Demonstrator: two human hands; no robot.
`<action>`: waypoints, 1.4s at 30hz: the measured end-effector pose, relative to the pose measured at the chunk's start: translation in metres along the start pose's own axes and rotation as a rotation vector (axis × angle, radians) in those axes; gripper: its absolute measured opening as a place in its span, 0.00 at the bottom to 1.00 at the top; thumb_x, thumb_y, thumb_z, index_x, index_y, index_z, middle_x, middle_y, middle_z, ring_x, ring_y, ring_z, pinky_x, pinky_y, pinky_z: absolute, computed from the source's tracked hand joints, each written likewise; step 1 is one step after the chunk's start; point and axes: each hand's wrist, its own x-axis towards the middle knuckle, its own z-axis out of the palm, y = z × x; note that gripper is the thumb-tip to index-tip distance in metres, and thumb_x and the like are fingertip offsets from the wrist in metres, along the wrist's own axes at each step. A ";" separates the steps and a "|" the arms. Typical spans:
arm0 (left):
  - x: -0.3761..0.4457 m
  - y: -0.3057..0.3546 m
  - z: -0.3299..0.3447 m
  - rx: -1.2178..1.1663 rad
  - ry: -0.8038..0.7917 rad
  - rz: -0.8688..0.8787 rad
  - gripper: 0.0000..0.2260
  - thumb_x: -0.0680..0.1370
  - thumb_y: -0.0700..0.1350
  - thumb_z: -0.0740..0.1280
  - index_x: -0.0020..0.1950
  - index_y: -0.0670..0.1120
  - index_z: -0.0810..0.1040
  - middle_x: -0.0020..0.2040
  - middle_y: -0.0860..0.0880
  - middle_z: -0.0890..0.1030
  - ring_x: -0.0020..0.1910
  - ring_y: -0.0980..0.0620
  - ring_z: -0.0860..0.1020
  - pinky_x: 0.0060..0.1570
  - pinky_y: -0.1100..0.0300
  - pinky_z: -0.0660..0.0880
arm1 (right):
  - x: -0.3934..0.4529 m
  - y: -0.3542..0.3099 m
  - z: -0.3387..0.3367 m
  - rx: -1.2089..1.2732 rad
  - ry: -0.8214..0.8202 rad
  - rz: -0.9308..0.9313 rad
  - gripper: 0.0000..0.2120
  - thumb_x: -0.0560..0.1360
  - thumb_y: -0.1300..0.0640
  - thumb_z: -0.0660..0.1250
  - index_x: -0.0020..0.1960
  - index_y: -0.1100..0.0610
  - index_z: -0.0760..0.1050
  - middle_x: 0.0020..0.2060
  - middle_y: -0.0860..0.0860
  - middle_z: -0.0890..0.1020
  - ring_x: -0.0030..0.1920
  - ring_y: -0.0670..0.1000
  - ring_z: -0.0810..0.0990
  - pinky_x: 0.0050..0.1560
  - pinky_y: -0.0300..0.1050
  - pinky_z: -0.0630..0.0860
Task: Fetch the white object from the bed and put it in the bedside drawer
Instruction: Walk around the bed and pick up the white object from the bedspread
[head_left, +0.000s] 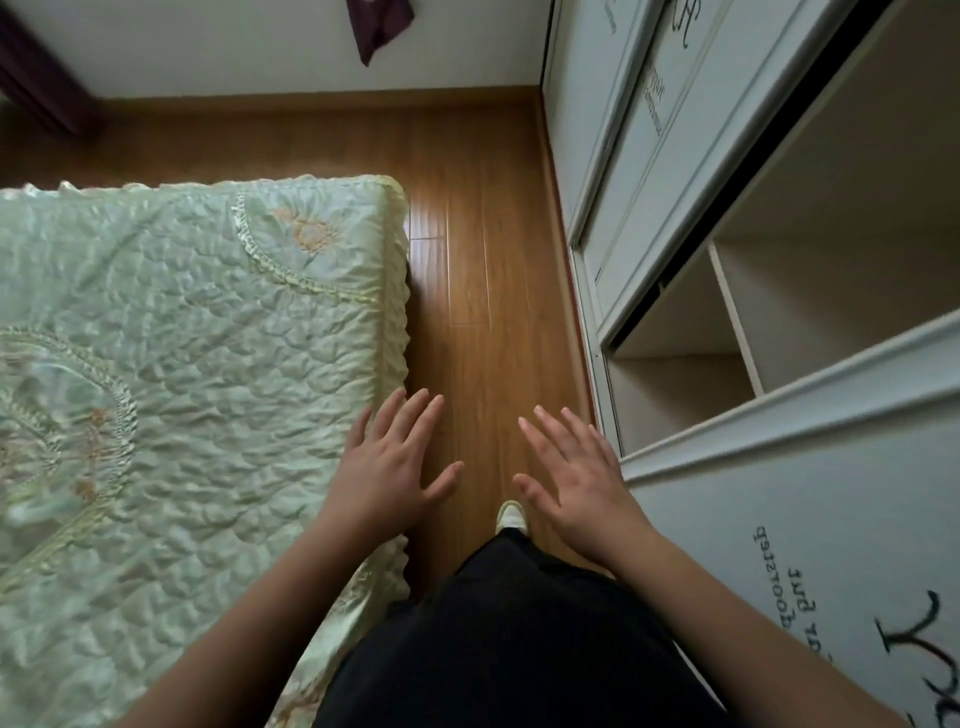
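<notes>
A bed (182, 364) with a pale green quilted cover fills the left side of the head view. No white object shows on the part of the bed I can see, and no bedside drawer is in view. My left hand (395, 462) hovers over the bed's right edge, palm down, fingers spread, holding nothing. My right hand (576, 478) is held over the wooden floor beside it, also spread and empty.
A strip of wooden floor (488, 249) runs between the bed and a white wardrobe (779, 312) on the right, whose sliding door stands open on bare shelves. A dark curtain (36, 78) hangs at the far left. My dark trousers and one light shoe (511, 517) show below.
</notes>
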 end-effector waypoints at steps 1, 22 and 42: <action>0.017 0.003 -0.004 0.004 0.007 0.003 0.37 0.75 0.70 0.45 0.79 0.53 0.50 0.79 0.51 0.56 0.78 0.51 0.47 0.75 0.45 0.47 | 0.012 0.007 -0.007 0.014 -0.010 -0.004 0.31 0.77 0.31 0.39 0.77 0.39 0.39 0.78 0.41 0.42 0.75 0.43 0.33 0.72 0.48 0.32; 0.266 -0.084 -0.059 -0.038 0.040 -0.100 0.37 0.74 0.70 0.45 0.79 0.54 0.50 0.79 0.51 0.56 0.78 0.50 0.48 0.75 0.45 0.48 | 0.297 0.030 -0.111 -0.042 -0.024 -0.095 0.31 0.76 0.32 0.39 0.77 0.39 0.38 0.78 0.41 0.42 0.75 0.44 0.33 0.73 0.50 0.32; 0.502 -0.155 -0.119 0.080 -0.012 -0.068 0.36 0.75 0.68 0.45 0.80 0.51 0.50 0.80 0.47 0.55 0.78 0.47 0.47 0.75 0.44 0.44 | 0.538 0.045 -0.215 -0.221 0.097 -0.026 0.31 0.79 0.35 0.38 0.78 0.45 0.41 0.79 0.49 0.48 0.78 0.52 0.43 0.73 0.51 0.35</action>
